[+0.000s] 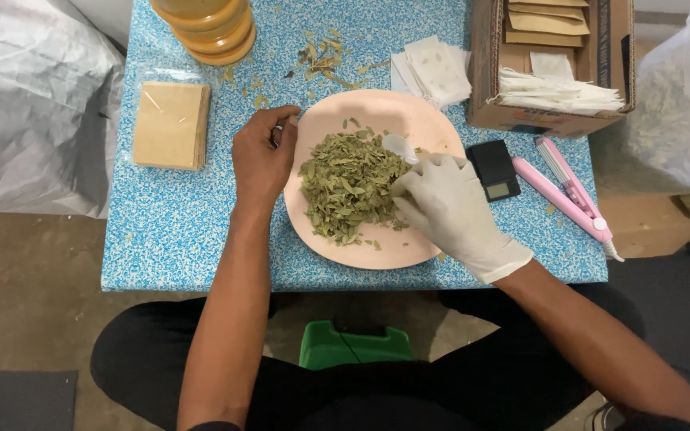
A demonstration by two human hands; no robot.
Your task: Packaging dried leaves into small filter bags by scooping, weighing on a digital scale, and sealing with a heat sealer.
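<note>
Spillage risk: gloved right hand (449, 209) grips small white scoop (399, 148) at 3 o'clock of dried-leaf pile (351, 186); bare left hand (259, 157) pinches pink plate (409, 243) rim at 9 o'clock. Overfilled scoop scatters leaves onto blue table (165, 231).

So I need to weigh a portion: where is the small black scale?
In the head view, the small black scale sits on the blue table, right of the pink plate, beside the pink sealer.

Pale pink plate (377, 108) flat on table, heap of dried green leaves (349, 185), small white scoop (399, 147) at heap's edge
</note>
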